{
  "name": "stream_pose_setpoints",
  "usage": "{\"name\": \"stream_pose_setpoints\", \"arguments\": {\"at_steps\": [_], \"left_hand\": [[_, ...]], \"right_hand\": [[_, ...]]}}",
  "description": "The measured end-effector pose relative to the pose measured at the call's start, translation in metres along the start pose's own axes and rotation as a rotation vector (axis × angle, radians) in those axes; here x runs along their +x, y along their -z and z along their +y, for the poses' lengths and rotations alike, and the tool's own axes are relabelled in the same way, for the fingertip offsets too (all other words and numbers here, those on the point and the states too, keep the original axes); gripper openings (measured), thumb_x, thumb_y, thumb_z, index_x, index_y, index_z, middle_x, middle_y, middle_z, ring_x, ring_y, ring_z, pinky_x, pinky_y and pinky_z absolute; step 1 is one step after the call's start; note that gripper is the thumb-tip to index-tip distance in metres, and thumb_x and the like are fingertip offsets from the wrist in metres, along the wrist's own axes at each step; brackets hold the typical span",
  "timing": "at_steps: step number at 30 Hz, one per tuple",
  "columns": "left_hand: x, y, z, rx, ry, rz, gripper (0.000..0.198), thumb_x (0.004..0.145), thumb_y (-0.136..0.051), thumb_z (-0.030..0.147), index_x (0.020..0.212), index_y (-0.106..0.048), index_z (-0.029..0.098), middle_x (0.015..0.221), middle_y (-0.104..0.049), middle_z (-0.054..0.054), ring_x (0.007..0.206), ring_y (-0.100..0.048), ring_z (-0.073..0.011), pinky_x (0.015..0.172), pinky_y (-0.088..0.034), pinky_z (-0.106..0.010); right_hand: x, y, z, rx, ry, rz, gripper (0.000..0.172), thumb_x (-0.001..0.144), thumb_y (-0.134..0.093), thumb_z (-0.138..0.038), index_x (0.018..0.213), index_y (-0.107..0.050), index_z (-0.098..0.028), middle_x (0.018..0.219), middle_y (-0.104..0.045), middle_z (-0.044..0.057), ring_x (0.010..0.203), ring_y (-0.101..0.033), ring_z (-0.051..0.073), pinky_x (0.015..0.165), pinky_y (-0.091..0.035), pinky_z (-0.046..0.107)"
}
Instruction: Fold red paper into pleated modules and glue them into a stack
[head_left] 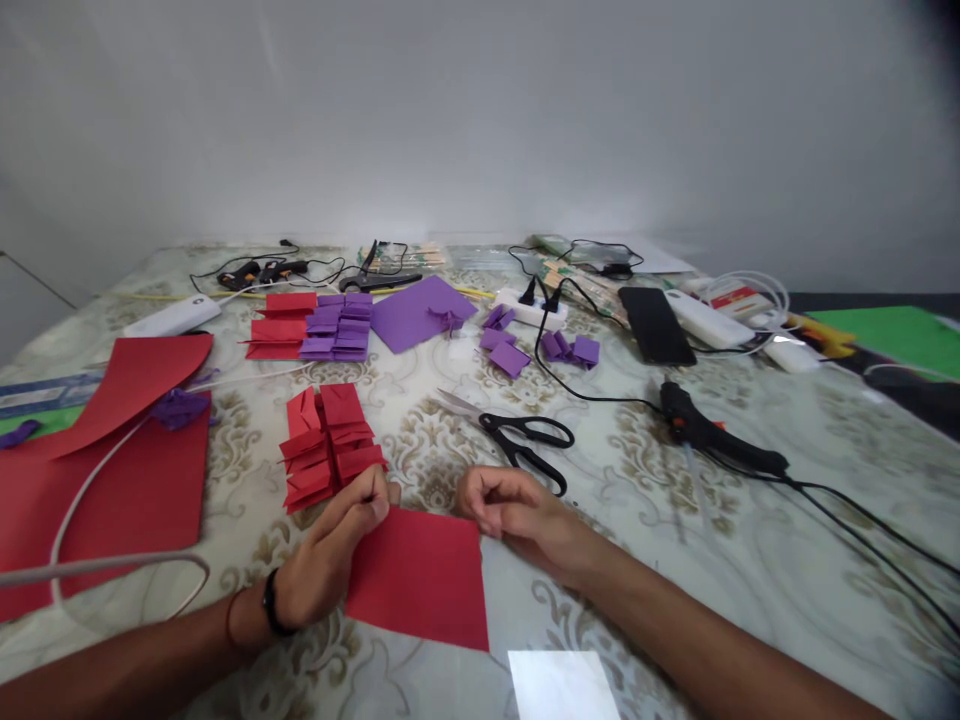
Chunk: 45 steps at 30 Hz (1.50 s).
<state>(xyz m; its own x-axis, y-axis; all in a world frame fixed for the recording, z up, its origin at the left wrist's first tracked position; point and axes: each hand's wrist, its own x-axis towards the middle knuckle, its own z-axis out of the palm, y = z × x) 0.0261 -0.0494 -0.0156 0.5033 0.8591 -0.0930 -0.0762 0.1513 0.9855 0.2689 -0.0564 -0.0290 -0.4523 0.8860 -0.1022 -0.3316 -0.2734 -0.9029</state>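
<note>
One red paper square sits in my view, on the near side of the scene, between the two hands. The left hand has its thumb and fingers closed on the far left corner, so the sheet spreads right and nearer from that grip. The right hand is at the far right corner, thumb and forefinger drawn narrowly together; from here I cannot tell whether they pinch the edge or just rest beside it. I make out no clear long axis: the sheet looks about as deep as it is wide, its far edge running from one hand to the other. The left hand is the nearer, overlapping the sheet's left side, while the right barely reaches its corner.

Underneath I see a patterned tablecloth. Just beyond the left hand stand folded red pieces, close to its knuckles. Scissors lie just past the right hand, handles toward it. A white paper lies near and right of the square, and a large red sheet spreads far left. Over on the right I see a glue gun, well apart from the fingers.
</note>
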Motion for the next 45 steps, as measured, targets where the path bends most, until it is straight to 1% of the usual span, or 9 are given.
{"name": "stream_pose_setpoints", "arguments": {"at_steps": [3, 7, 12, 19, 28, 33, 37, 40, 45], "left_hand": [[-0.002, 0.003, -0.003, 0.083, 0.001, -0.022, 0.027, 0.104, -0.046, 0.034, 0.08, -0.041, 0.022, 0.079, -0.04, 0.001, 0.073, -0.038, -0.0163, 0.069, -0.037, -0.028], [-0.005, 0.001, 0.0, 0.287, -0.025, -0.146, 0.028, 0.106, -0.046, 0.038, 0.084, -0.045, 0.021, 0.081, -0.045, 0.001, 0.074, -0.04, -0.0159, 0.07, -0.037, -0.029], [0.0, -0.003, 0.003, 0.45, -0.023, -0.144, 0.028, 0.104, -0.048, 0.037, 0.082, -0.048, 0.02, 0.074, -0.045, 0.003, 0.068, -0.041, -0.0143, 0.064, -0.035, -0.028], [0.005, -0.009, 0.009, 0.643, -0.037, -0.232, 0.016, 0.094, -0.054, 0.023, 0.08, -0.058, 0.018, 0.064, -0.048, 0.004, 0.059, -0.042, -0.0114, 0.055, -0.03, -0.024], [0.007, -0.009, 0.007, 0.653, -0.106, -0.289, 0.011, 0.079, -0.055, 0.008, 0.074, -0.058, 0.017, 0.063, -0.049, 0.006, 0.057, -0.04, -0.0087, 0.055, -0.029, -0.02], [0.009, -0.005, 0.011, 0.592, -0.086, -0.332, 0.011, 0.075, -0.054, 0.007, 0.071, -0.056, 0.016, 0.063, -0.049, 0.005, 0.058, -0.039, -0.0086, 0.056, -0.029, -0.02], [0.011, 0.001, 0.011, 0.512, -0.029, -0.305, 0.011, 0.083, -0.055, 0.013, 0.072, -0.056, 0.017, 0.064, -0.047, 0.005, 0.059, -0.037, -0.0095, 0.056, -0.029, -0.021], [0.011, 0.004, 0.008, 0.475, -0.002, -0.261, 0.019, 0.094, -0.054, 0.024, 0.078, -0.056, 0.017, 0.066, -0.045, 0.005, 0.06, -0.035, -0.0103, 0.055, -0.028, -0.022], [0.01, 0.002, 0.007, 0.492, 0.027, -0.237, 0.021, 0.097, -0.054, 0.029, 0.08, -0.059, 0.016, 0.065, -0.046, 0.005, 0.059, -0.036, -0.0107, 0.053, -0.028, -0.023]], "right_hand": [[0.0, -0.003, -0.001, 0.037, 0.053, 0.031, 0.028, 0.079, -0.074, -0.041, 0.076, -0.057, -0.019, 0.07, -0.052, -0.001, 0.064, -0.044, 0.014, 0.062, -0.035, 0.027], [-0.005, -0.011, -0.006, -0.278, 0.021, 0.016, 0.025, 0.09, -0.071, -0.041, 0.094, -0.063, -0.018, 0.085, -0.059, 0.001, 0.073, -0.05, 0.015, 0.066, -0.038, 0.027], [-0.008, -0.022, -0.004, -0.496, 0.01, 0.102, 0.014, 0.089, -0.068, -0.029, 0.082, -0.063, -0.017, 0.074, -0.058, -0.002, 0.066, -0.049, 0.013, 0.061, -0.038, 0.025], [-0.009, -0.032, -0.002, -0.723, 0.091, 0.084, 0.007, 0.086, -0.065, -0.017, 0.079, -0.069, -0.017, 0.072, -0.064, -0.002, 0.066, -0.054, 0.012, 0.064, -0.04, 0.024], [-0.011, -0.033, 0.005, -0.726, 0.149, 0.058, 0.011, 0.078, -0.064, -0.009, 0.071, -0.063, -0.018, 0.065, -0.055, -0.005, 0.061, -0.046, 0.01, 0.057, -0.034, 0.021], [-0.011, -0.03, 0.003, -0.584, 0.076, 0.02, 0.014, 0.067, -0.059, -0.005, 0.066, -0.056, -0.019, 0.06, -0.05, -0.007, 0.056, -0.04, 0.009, 0.052, -0.03, 0.021], [-0.009, -0.025, -0.003, -0.523, 0.001, 0.056, 0.012, 0.07, -0.06, -0.012, 0.066, -0.052, -0.02, 0.058, -0.046, -0.007, 0.055, -0.036, 0.009, 0.05, -0.027, 0.023], [-0.007, -0.022, -0.005, -0.468, 0.02, 0.098, 0.014, 0.076, -0.062, -0.02, 0.068, -0.051, -0.02, 0.063, -0.049, -0.005, 0.058, -0.04, 0.011, 0.053, -0.031, 0.023], [-0.008, -0.023, -0.004, -0.55, 0.031, 0.076, 0.008, 0.084, -0.064, -0.025, 0.081, -0.063, -0.018, 0.07, -0.057, -0.002, 0.062, -0.046, 0.013, 0.057, -0.036, 0.024]]}}
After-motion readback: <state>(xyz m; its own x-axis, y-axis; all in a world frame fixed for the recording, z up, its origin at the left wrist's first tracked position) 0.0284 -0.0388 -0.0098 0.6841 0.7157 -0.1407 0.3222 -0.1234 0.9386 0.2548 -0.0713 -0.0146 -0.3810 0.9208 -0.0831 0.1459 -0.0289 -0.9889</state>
